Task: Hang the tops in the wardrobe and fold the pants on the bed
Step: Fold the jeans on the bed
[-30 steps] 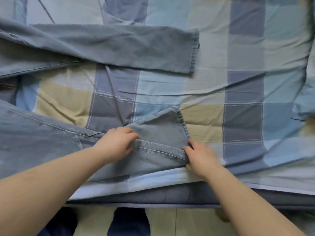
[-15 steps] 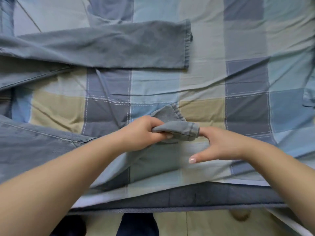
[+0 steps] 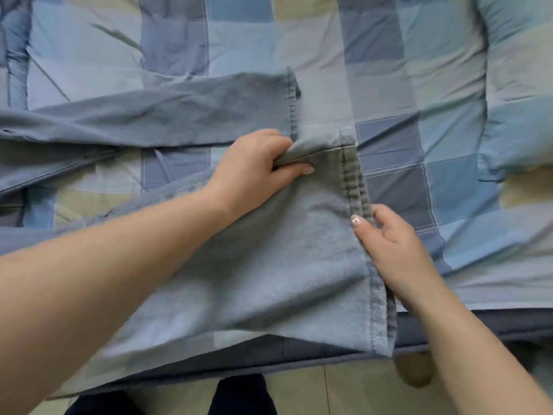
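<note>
Since earlier, the pants leg has spread flat on the bed; left hand pinches its 12 o'clock corner, right hand fingers clamp its 3 o'clock hem.

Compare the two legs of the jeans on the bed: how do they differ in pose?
The far leg lies flat on the bedcover, untouched; the near leg is held by the left hand and the right hand. The far leg's hem is flat; the near leg's is bunched. Both are blue denim.
</note>
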